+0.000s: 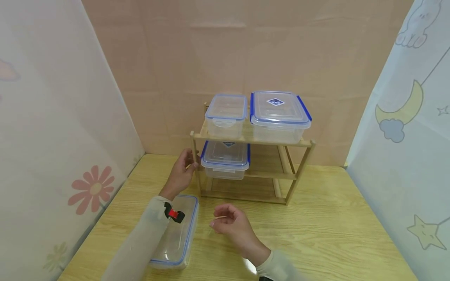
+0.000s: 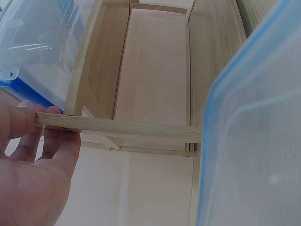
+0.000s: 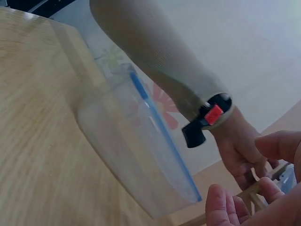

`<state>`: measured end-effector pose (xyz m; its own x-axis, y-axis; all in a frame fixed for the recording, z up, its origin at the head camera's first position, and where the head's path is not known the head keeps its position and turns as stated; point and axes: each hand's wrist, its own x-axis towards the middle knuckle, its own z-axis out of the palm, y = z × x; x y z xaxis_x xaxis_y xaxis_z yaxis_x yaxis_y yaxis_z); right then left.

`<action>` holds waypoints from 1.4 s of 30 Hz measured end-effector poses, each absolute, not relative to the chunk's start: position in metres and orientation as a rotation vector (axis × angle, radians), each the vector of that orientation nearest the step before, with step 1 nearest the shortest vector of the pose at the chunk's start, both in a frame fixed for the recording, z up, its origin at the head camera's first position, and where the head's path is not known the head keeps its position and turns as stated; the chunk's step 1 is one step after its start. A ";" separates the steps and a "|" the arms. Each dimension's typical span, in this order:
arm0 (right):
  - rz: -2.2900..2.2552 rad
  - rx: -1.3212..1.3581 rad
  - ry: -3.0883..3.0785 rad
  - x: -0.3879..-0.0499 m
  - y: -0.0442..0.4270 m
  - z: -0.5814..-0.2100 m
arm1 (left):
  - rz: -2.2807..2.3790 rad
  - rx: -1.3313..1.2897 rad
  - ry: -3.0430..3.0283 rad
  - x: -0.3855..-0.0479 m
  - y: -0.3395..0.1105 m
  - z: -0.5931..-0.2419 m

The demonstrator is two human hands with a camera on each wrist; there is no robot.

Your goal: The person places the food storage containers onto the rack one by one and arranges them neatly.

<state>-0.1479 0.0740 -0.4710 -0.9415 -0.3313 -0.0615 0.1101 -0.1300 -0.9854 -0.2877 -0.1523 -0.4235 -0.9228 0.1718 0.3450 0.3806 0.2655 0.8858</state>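
Observation:
My left hand (image 1: 182,171) grips the left front post of a wooden rack (image 1: 300,171); in the left wrist view, thumb and fingers lie on opposite sides of the wooden bar (image 2: 122,126). Beside that post, a clear blue-edged container (image 1: 225,156) sits on the middle shelf. Under my left forearm, a long lidded plastic container (image 1: 184,238) lies on the table. Just in front of the rack, my right hand (image 1: 237,228) hovers with loosely bent fingers and holds nothing. Its fingertips (image 3: 217,202) show near the lower right of the right wrist view.
On the top shelf stand a smaller clear container (image 1: 226,107) at left and a wider one with dark blue clips (image 1: 281,113) at right. The wooden table (image 1: 334,226) extends to the right. Patterned white panels (image 1: 404,136) flank both sides.

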 end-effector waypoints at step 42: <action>-2.142 -0.146 1.623 -0.098 0.002 -0.520 | -1.745 -0.494 -2.355 -0.287 -0.152 -0.425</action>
<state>-0.0979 0.0025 -0.5204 -0.8947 -0.4086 -0.1806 0.2843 -0.2090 -0.9357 -0.2873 -0.1516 -0.4247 -0.9308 0.1630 0.3271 0.3604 0.2610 0.8955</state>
